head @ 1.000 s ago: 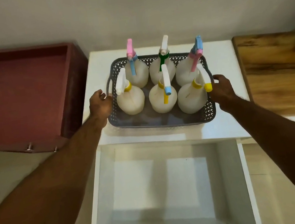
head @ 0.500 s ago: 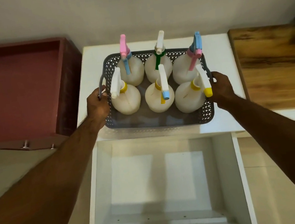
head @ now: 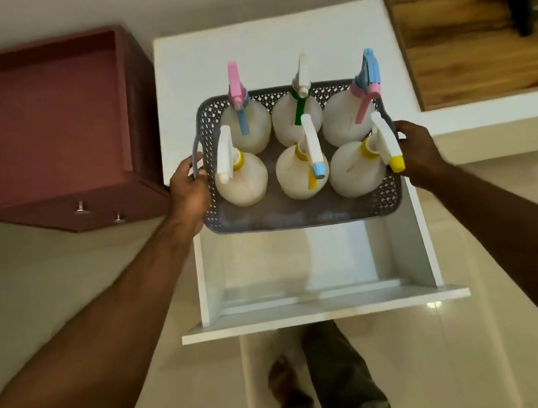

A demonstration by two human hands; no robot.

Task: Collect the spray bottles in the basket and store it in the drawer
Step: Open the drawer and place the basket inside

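I see a pale tiled floor [head: 64, 284] under everything. On the left is a big dark red box [head: 42, 125] with its open side up. In the middle is a white cabinet top [head: 266, 45], and next to it on the right is a brown wooden board [head: 467, 48]. Below the cabinet top, a white drawer [head: 320, 310] is pulled out and open. A gray basket [head: 297, 215] with little holes in its walls is held up in the air, partly over the front edge of the cabinet top and partly over the back of the open drawer. My left hand [head: 187, 189] has its fingers curled round the basket's left handle. My right hand [head: 421, 153] grips the basket's right side, fingers wrapped over the rim. Six white spray bottles [head: 242, 181] stand upright inside the basket, in two rows of three. Their tops are pink, white, blue and yellow. A leg and a bare foot [head: 285, 381] show on the floor below the drawer.
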